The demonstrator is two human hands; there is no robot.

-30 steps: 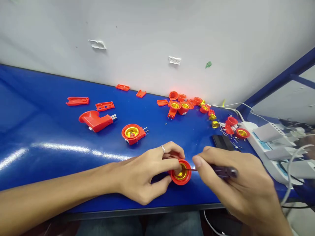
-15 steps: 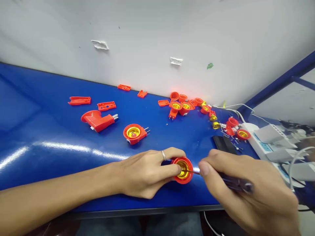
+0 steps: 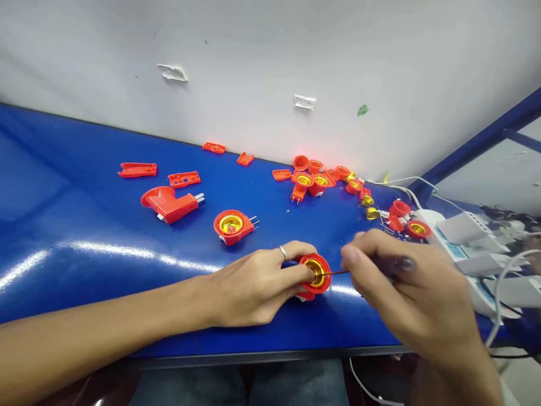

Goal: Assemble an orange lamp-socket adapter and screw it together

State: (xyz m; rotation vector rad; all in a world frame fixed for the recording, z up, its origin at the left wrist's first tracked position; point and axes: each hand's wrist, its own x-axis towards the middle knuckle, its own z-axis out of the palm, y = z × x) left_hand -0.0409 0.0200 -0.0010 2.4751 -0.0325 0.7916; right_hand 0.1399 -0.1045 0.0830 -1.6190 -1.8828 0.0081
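In the head view, your left hand (image 3: 262,287) has shifted the glossy red plastic lamp socket (image 3: 318,280) slightly farther from the table's front edge (image 3: 262,357) since half a second ago, clasping it. Your right hand (image 3: 409,301) grips a screwdriver (image 3: 397,265), thin shaft (image 3: 338,273) reaching inside the ridged gold shell (image 3: 315,265). Smooth blue tabletop (image 3: 279,231) lies open beyond.

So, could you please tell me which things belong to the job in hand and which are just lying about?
Belonging, I'd judge:
red socket, in left hand
thin-shafted tool, in right hand
nearby red sockets
red pieces

Lying about, apparently:
white power strip
white cable
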